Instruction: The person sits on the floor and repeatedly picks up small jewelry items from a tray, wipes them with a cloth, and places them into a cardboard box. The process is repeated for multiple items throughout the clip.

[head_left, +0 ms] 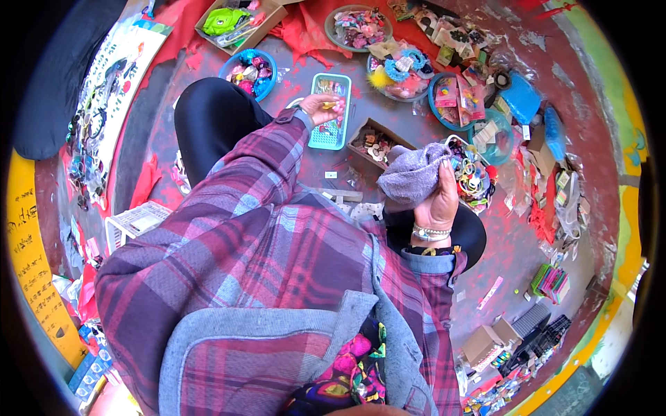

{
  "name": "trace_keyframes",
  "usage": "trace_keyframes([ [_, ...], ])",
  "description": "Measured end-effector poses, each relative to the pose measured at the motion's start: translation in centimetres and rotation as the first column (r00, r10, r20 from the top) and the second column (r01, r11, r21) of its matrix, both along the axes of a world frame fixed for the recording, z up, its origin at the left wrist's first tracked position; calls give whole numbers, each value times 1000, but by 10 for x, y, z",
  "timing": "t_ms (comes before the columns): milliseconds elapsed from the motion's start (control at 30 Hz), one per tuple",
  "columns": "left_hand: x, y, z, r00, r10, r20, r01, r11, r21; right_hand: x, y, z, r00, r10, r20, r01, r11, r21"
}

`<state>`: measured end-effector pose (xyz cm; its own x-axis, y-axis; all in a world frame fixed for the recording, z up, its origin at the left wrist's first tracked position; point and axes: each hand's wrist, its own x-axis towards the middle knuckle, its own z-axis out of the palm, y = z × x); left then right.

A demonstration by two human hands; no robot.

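Observation:
A crumpled grey-purple cloth (414, 172) is bunched in my right hand (438, 201), the thumb pressed against its near side. That hand is raised over my right knee, with a beaded bracelet at the wrist. My left hand (318, 109) is over a turquoise plastic basket (326, 143) holding small colourful pieces. Its fingers are closed together beside something small and yellowish, too small to name. Between the hands, an open cardboard box (358, 148) with small pale and brown pieces stands just left of the cloth.
A blue round basin (223, 69) of shiny trinkets stands beyond my left knee. More filled tubs, such as a blue-rimmed one (436, 114), line the far right. A white plastic basket (111, 232) is on the left. Goods cover a white board (132, 62) and the right edge.

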<state>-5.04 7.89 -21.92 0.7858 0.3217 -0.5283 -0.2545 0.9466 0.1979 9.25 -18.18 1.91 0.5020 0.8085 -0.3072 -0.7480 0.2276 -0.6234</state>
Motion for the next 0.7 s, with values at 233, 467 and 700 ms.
trace_keyframes([
  [233, 47, -32, 122, 964, -133, 229, 97, 982, 160, 7, -14, -6, 999, -10, 35, 7, 995, 97],
  [467, 27, -97, 207, 949, -219, 228, 129, 927, 352, 4, -25, -1, 995, -25, 97, 14, 994, 113],
  [700, 18, -139, 226, 972, -158, 172, 31, 815, 578, -6, -27, -4, 981, 96, 171, -119, 985, 125],
])
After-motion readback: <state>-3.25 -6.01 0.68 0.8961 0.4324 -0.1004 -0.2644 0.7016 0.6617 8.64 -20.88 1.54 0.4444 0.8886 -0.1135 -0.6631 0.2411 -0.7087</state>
